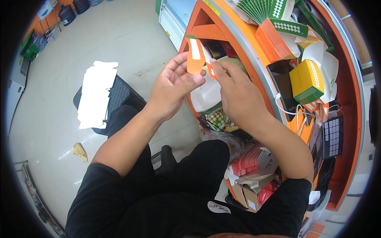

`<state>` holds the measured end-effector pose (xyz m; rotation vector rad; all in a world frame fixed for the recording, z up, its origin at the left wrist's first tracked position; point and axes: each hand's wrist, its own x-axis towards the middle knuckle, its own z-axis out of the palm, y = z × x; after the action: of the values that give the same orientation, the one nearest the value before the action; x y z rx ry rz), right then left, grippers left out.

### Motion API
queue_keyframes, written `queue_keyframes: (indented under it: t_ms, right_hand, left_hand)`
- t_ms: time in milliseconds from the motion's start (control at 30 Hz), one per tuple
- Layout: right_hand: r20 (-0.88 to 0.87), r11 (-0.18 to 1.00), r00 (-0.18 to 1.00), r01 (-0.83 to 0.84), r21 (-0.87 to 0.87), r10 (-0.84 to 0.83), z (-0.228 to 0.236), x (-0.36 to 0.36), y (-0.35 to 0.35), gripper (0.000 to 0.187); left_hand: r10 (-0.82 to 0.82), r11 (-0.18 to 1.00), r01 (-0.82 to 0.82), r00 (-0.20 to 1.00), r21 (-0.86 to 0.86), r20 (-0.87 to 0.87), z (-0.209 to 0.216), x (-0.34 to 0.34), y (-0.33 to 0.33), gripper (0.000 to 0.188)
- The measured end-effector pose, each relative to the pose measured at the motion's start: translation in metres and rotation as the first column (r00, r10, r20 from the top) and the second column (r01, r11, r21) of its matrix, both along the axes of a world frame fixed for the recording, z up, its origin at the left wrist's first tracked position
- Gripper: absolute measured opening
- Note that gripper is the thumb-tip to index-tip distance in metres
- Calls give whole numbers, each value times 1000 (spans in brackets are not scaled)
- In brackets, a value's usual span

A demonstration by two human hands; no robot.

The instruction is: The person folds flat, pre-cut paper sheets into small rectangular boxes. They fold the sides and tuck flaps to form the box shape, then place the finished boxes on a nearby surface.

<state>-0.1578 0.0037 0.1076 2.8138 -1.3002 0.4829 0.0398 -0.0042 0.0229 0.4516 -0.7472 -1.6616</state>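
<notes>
Raised in front of me is a small orange, white and green paper carton (195, 55), partly folded, with its narrow end up. My left hand (168, 87) grips it from the left, thumb across its lower edge and fingers behind. On the other side, my right hand (240, 93) pinches an orange-and-white flap with thumb and fingertips. Some right fingers are hidden behind the hand. A stack of flat white carton blanks (95, 97) lies on a black woven-pattern stool (129, 93) to my left.
On the orange counter at right stand nested orange-green cartons (274, 41), a yellow-green box (305, 81), a dark-screened device (282, 79), a white cable (291, 112) and a keypad (332, 137). Below are a white container (206, 95) and red cartons (246, 160). Crumpled brown paper (79, 152) lies on the floor.
</notes>
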Motion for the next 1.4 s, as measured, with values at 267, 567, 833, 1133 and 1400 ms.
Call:
queue_keyframes:
  t_ms: [267, 567, 833, 1133, 1400]
  right_hand:
    - [220, 988, 973, -92, 125, 63, 3, 6, 1, 37]
    - [347, 997, 935, 79, -20, -68, 2, 5, 0, 18]
    - [289, 998, 957, 50, -46, -35, -4, -1, -5, 20]
    - [405, 600, 757, -22, 800, -513, 16, 1, -12, 24]
    - [428, 867, 859, 39, 496, -283, 13, -2, -12, 25]
  left_hand:
    - [-1, 978, 12, 998, 210, -55, -12, 5, -9, 23]
    - [-60, 998, 60, 998, -14, 28, -12, 6, -5, 36]
    - [-66, 994, 57, 994, 95, 90, -13, 4, -8, 41]
    - [216, 970, -242, 857, -5, 469, 1, -7, 5, 24]
    - [345, 938, -310, 797, -154, 495, -5, -15, 10, 22]
